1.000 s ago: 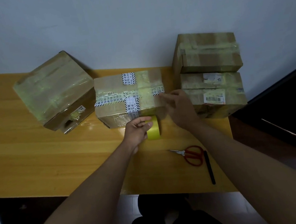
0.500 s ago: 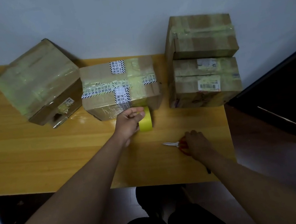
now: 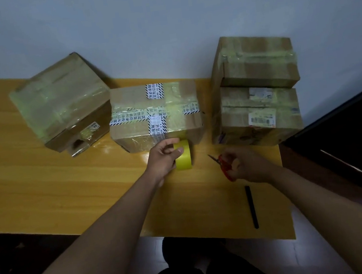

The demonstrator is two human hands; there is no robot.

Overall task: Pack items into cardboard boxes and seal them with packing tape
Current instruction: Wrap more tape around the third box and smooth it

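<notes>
1. Head view: left hand [image 3: 163, 157] is curled round a yellow roll of packing tape [image 3: 183, 155], thumb on top; roll stands on edge just in front of the middle brown cardboard box [image 3: 155, 115], w/ a strip of tape running up the box's front face.
2. Right hand [image 3: 244, 165] grips red-handled scissors [image 3: 224, 165] w/ fingers thru the loops, blades pointing left, just above the yellow wooden table [image 3: 67, 186].
3. Middle box carries printed white-black tape crossed w/ yellowish tape.
4. Taped cardboard box [image 3: 63, 104] sits tilted at left; two stacked taped boxes [image 3: 257, 94] at right, by the wall.
5. Black pen [image 3: 251, 207] lies near the table's front edge, below the right hand.
</notes>
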